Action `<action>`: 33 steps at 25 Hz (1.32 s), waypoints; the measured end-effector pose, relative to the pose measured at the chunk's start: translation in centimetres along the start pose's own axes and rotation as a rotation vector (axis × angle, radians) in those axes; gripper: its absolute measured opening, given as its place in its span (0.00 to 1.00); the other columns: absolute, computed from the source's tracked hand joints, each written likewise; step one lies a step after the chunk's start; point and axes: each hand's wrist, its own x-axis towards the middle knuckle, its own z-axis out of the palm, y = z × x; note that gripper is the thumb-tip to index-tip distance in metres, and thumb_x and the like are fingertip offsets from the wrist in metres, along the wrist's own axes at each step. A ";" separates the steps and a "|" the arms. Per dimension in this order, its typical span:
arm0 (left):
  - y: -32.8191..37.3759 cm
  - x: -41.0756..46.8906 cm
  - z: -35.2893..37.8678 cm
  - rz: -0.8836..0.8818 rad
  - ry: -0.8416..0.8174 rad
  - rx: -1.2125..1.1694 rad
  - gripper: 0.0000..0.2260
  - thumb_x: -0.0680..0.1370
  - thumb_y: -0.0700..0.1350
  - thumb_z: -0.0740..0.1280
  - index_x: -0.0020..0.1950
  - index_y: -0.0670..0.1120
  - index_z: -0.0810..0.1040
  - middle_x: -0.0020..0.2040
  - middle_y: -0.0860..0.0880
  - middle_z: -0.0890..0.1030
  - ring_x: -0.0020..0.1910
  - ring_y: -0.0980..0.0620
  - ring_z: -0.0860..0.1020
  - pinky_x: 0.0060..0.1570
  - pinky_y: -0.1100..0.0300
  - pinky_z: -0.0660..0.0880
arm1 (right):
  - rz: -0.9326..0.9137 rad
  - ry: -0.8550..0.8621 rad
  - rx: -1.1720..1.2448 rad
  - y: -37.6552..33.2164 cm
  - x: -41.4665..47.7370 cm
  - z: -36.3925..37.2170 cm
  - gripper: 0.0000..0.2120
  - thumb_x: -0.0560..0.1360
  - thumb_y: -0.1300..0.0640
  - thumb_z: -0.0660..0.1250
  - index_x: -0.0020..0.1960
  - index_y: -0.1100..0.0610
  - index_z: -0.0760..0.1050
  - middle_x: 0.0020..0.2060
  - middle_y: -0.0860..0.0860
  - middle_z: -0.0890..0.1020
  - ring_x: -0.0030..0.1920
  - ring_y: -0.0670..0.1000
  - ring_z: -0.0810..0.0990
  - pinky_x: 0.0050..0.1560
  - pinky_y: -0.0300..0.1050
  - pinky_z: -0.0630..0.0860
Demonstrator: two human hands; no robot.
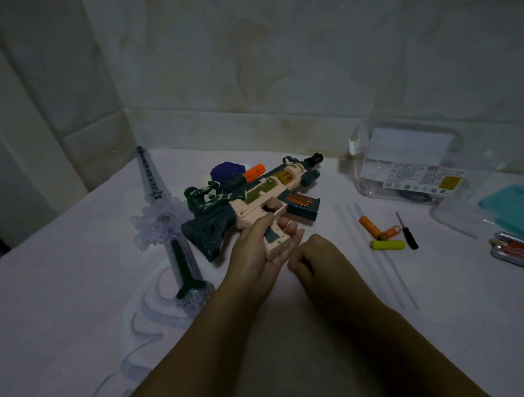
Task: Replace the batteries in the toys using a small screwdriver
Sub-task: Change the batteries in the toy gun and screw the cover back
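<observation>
A pink and dark-green toy gun (254, 195) lies tilted over the white cloth in the middle. My left hand (257, 252) holds its pink grip, thumb near the trigger opening. My right hand (314, 262) hovers just right of the grip with fingers curled; whether it pinches something small is hidden. Two orange batteries (376, 228) and a yellow-green battery (387, 244) lie loose to the right. A small black-handled screwdriver (406, 231) lies beside them. A clear toy sword (165, 223) with a dark handle lies to the left of the gun.
A clear plastic box (409, 165) with labels stands at the back right. A teal lid (516, 211) and a pack of batteries (515, 253) sit at the right edge. A blue and orange toy (229, 171) lies behind the gun. A wall runs behind the cloth.
</observation>
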 end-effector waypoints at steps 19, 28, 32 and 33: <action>-0.5 -0.4 0.3 0.061 -0.098 0.264 0.04 0.83 0.40 0.59 0.54 0.47 0.72 0.37 0.48 0.86 0.45 0.50 0.85 0.61 0.40 0.77 | 0.139 0.158 0.700 -0.3 -1.0 0.4 0.07 0.78 0.56 0.62 0.43 0.47 0.76 0.35 0.46 0.78 0.31 0.37 0.74 0.31 0.28 0.71; -0.8 0.1 -0.1 0.057 -0.112 0.248 0.11 0.83 0.42 0.60 0.65 0.46 0.69 0.45 0.42 0.87 0.41 0.47 0.86 0.48 0.48 0.75 | 0.248 0.125 1.074 -0.9 -0.7 0.4 0.07 0.76 0.63 0.65 0.53 0.55 0.75 0.36 0.56 0.79 0.33 0.50 0.77 0.33 0.42 0.74; -0.7 -0.1 0.2 0.044 -0.122 0.270 0.03 0.84 0.42 0.59 0.55 0.46 0.72 0.42 0.45 0.87 0.45 0.50 0.86 0.41 0.54 0.80 | 0.414 0.002 1.275 -0.7 -0.3 0.0 0.10 0.74 0.64 0.66 0.55 0.61 0.72 0.37 0.58 0.78 0.33 0.51 0.76 0.31 0.42 0.72; -0.7 -0.1 0.2 0.037 -0.126 0.272 0.03 0.84 0.42 0.59 0.54 0.46 0.72 0.41 0.46 0.87 0.45 0.51 0.86 0.41 0.54 0.80 | 0.421 -0.015 1.271 -0.7 -0.4 0.0 0.10 0.75 0.63 0.66 0.55 0.62 0.72 0.36 0.58 0.78 0.33 0.50 0.76 0.31 0.42 0.72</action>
